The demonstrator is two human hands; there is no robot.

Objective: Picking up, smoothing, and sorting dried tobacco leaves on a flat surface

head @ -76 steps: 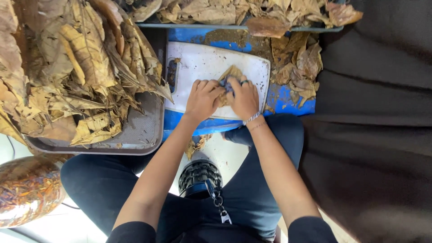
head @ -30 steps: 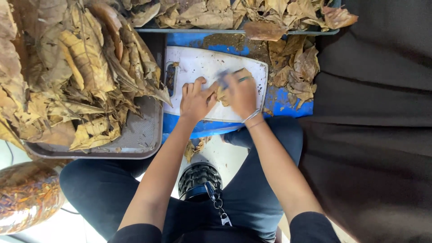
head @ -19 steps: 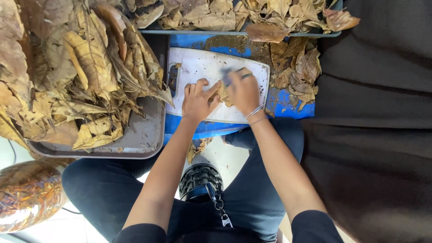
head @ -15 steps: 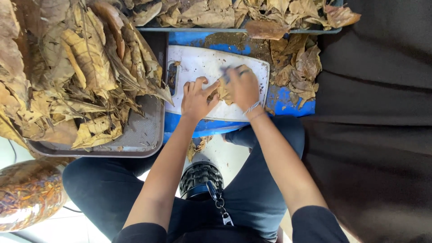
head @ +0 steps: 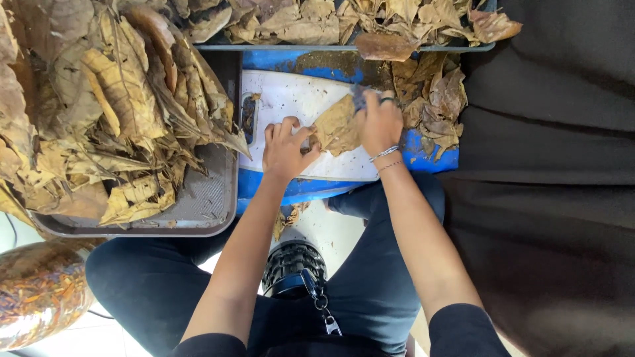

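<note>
A dried tan leaf (head: 337,125) lies flat on a white cutting board (head: 284,99) that rests on a blue stool top (head: 278,61). My left hand (head: 284,147) presses down on the leaf's left edge with bent fingers. My right hand (head: 378,124), with a ring and thin bracelets, lies on the leaf's right side and holds a small bluish-grey pad against it.
A grey tray (head: 198,205) heaped with dried leaves (head: 99,106) sits at left. Another leaf-filled tray (head: 331,20) runs along the top. Loose leaves (head: 436,99) lie right of the board. A clear bag of shreds (head: 36,297) sits bottom left. Dark cloth (head: 549,198) covers the right.
My right hand has slid up and to the right over the leaf. The leaf now lies spread wider and flatter on the board. My left hand stays at its left edge.
</note>
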